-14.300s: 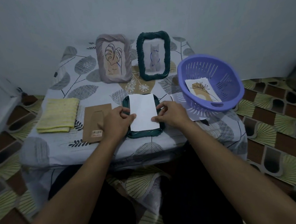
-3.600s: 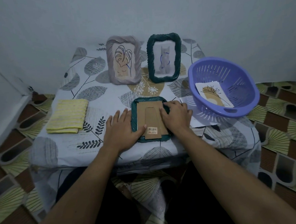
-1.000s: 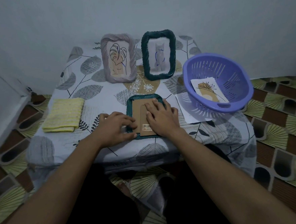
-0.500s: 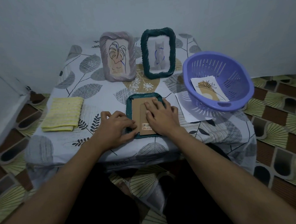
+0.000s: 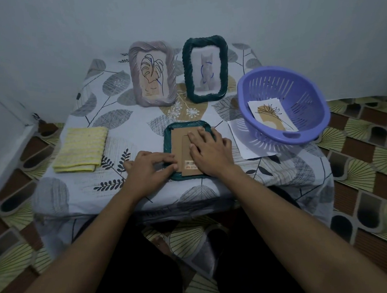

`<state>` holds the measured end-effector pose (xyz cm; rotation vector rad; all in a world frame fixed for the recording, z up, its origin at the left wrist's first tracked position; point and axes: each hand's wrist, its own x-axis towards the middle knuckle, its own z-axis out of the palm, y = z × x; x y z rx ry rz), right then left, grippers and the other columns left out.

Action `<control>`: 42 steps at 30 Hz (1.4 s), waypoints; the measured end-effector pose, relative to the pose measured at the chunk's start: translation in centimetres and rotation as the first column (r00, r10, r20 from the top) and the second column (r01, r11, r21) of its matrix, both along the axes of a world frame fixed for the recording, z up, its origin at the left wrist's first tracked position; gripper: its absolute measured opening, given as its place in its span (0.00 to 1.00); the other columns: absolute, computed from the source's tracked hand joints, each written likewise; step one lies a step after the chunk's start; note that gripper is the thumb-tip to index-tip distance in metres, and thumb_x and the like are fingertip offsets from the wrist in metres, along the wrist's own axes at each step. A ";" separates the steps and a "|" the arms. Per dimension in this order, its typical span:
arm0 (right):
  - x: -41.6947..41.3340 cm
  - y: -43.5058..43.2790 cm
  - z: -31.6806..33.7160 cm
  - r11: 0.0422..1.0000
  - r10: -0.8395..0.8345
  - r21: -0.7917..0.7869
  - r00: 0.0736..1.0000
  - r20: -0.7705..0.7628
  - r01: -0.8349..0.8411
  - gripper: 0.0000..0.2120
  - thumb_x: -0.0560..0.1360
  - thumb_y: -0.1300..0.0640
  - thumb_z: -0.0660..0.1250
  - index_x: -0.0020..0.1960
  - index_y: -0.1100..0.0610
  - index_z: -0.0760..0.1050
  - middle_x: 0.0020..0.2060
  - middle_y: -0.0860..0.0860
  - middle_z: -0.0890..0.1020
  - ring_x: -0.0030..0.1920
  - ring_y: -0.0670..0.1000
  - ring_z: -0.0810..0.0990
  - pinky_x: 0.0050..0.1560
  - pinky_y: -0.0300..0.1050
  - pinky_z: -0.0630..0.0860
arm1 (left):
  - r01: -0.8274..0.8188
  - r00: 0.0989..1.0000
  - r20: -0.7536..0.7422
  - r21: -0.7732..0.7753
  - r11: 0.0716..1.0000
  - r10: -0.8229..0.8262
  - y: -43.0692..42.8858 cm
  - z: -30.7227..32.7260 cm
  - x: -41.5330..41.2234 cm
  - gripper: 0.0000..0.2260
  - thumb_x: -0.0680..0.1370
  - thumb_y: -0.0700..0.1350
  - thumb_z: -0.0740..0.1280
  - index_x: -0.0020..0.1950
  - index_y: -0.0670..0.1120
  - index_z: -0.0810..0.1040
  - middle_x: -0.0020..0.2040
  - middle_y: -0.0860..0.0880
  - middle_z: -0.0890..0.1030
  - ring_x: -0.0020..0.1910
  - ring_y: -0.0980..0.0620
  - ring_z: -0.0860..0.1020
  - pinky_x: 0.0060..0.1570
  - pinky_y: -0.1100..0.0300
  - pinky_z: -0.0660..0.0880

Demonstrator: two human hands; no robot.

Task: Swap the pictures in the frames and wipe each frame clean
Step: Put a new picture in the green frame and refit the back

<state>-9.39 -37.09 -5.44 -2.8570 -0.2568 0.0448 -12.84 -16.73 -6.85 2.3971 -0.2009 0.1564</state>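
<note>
A dark green frame (image 5: pixel 182 125) lies face down on the table's near middle, with its brown cardboard backing (image 5: pixel 180 145) set in it. My right hand (image 5: pixel 209 151) lies flat on the backing and presses it. My left hand (image 5: pixel 149 170) has bent fingers and holds the frame's lower left rim. Behind stand a lilac frame (image 5: pixel 135 81) with a leaf drawing and another dark green frame (image 5: pixel 188 73) with a cat drawing. A folded yellow cloth (image 5: pixel 80 149) lies at the left.
A purple basket (image 5: pixel 306 136) at the right holds a flower picture (image 5: pixel 271 114) and sits partly on a white sheet (image 5: pixel 245 147). The small table wears a leaf-print cover (image 5: pixel 129 128), a wall stands behind it, and patterned floor surrounds it.
The backing that lay left of the frame now sits in it over the white picture. In the last second both hands have stayed on the frame, barely shifting.
</note>
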 end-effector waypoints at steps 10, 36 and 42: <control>-0.2 0.0 0.2 1.000 0.002 0.011 1.000 -0.007 -0.002 0.24 0.83 0.43 0.47 0.79 0.41 0.55 0.80 0.48 0.55 0.79 0.55 0.49 0.72 0.58 0.52 | -0.101 0.992 -0.042 0.251 0.963 0.115 -2.3 0.4 0.8 0.33 0.76 0.69 0.47 0.76 0.52 0.61 0.75 0.49 0.68 0.75 0.46 0.60 0.66 0.43 0.55; -3.4 -4.3 3.9 0.992 -0.080 0.097 0.997 -0.009 0.081 0.15 0.78 0.42 0.62 0.62 0.43 0.77 0.70 0.44 0.71 0.71 0.51 0.63 0.66 0.54 0.57 | -0.144 0.988 0.016 0.401 0.905 0.151 -2.7 -0.3 0.4 0.43 0.73 0.75 0.52 0.80 0.50 0.55 0.78 0.50 0.63 0.77 0.47 0.57 0.69 0.45 0.54; -6.0 -4.2 3.6 0.992 -0.124 0.019 0.991 0.043 0.123 0.13 0.74 0.38 0.68 0.55 0.43 0.79 0.69 0.43 0.72 0.71 0.49 0.64 0.65 0.54 0.57 | -0.143 0.989 0.017 0.383 0.913 0.148 -2.7 -0.1 0.2 0.42 0.74 0.74 0.54 0.80 0.50 0.56 0.78 0.50 0.63 0.77 0.48 0.57 0.69 0.46 0.54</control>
